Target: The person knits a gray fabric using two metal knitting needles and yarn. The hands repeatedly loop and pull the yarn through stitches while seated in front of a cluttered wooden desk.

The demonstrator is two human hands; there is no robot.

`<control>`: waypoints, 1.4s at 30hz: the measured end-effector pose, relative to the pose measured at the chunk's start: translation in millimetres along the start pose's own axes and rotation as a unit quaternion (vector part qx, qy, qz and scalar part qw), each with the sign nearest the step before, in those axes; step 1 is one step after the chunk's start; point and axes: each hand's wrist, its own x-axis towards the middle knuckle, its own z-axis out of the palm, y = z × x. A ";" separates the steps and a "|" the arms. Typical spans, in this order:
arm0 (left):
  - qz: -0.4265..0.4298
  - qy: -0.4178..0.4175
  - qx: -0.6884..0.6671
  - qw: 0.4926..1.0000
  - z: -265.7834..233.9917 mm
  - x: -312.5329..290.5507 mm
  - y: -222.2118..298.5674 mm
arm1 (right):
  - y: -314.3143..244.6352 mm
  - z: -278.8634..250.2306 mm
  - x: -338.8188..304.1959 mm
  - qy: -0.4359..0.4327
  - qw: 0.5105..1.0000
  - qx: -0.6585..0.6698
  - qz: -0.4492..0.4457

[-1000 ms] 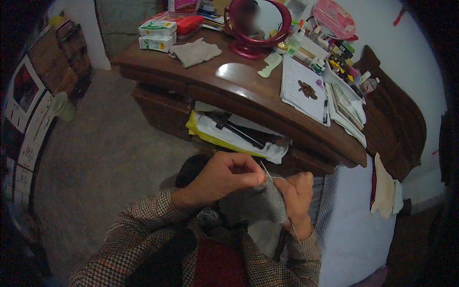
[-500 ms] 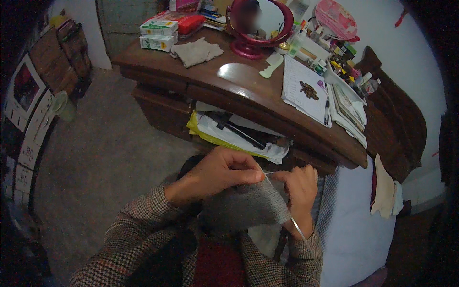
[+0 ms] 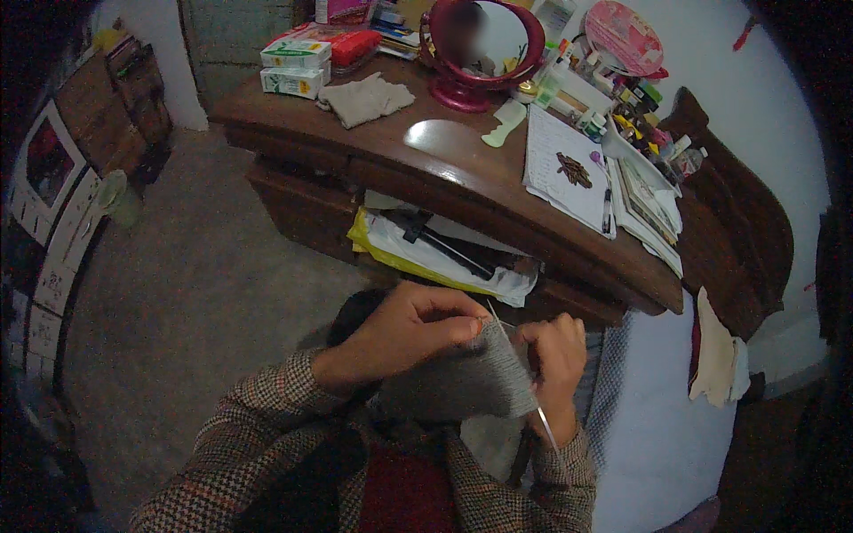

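A piece of grey knitting (image 3: 458, 384) hangs in front of my lap. My left hand (image 3: 418, 330) pinches its upper corner between thumb and fingertips. Along the knitting's right edge runs a pale, thin knitting needle (image 3: 546, 428), whose lower end sticks out beside my right wrist. A needle tip shows just past the left fingertips, where two thin needles seem to cross. My right hand (image 3: 556, 360) is closed at the right of the knitting, its fingers curled round the end of the second needle, most of which is hidden.
Ahead stands a dark wooden desk (image 3: 355, 151) with a pink mirror (image 3: 458, 93), a grey cloth (image 3: 366, 99), a pale green comb (image 3: 505, 123) and a notebook (image 3: 555, 178). A yellow-and-white bag (image 3: 426, 262) sits on its lower shelf. At right lies a pale bed (image 3: 657, 417).
My left hand has dropped slightly, with the knitting's corner. The needle tip now stands out more clearly beyond the fingers, and the right hand has shifted only a little.
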 end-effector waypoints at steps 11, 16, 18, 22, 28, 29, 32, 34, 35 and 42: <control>-0.044 -0.016 -0.068 0.997 -4.4 1.3 2.5 | 0.8 -14.3 -4.3 -0.017 0.986 -0.101 -0.134; -0.026 0.000 -0.083 0.996 0.6 2.9 0.8 | 0.8 -0.2 -10.4 0.025 0.983 -0.128 -0.126; -0.009 0.003 -0.069 0.998 6.1 2.8 -0.5 | 2.4 5.6 -10.9 0.027 0.988 -0.118 -0.098; 0.021 -0.019 -0.007 1.000 10.1 1.3 -0.3 | -6.9 -1.9 12.5 -0.058 0.997 0.045 0.002; 0.018 -0.016 0.044 0.999 13.8 3.7 -4.5 | 1.7 3.2 4.6 -0.041 0.995 0.086 0.020; 0.016 0.012 0.055 0.998 11.4 1.6 -4.7 | 1.7 -0.7 3.6 -0.037 0.997 0.061 0.001; 0.057 0.054 0.016 0.997 9.3 -1.0 -3.6 | 5.1 -14.3 3.3 -0.052 0.997 -0.025 -0.044; 0.032 0.033 0.010 0.999 9.8 -0.3 -2.5 | 2.3 -12.4 9.1 -0.077 0.997 -0.014 -0.013; 0.019 0.022 0.006 1.000 10.5 0.1 -2.4 | 0.9 -10.9 13.0 -0.090 0.996 -0.009 0.003; 0.010 0.009 0.014 1.000 8.8 -0.6 -5.2 | -6.6 -4.7 11.0 0.001 0.999 0.018 -0.026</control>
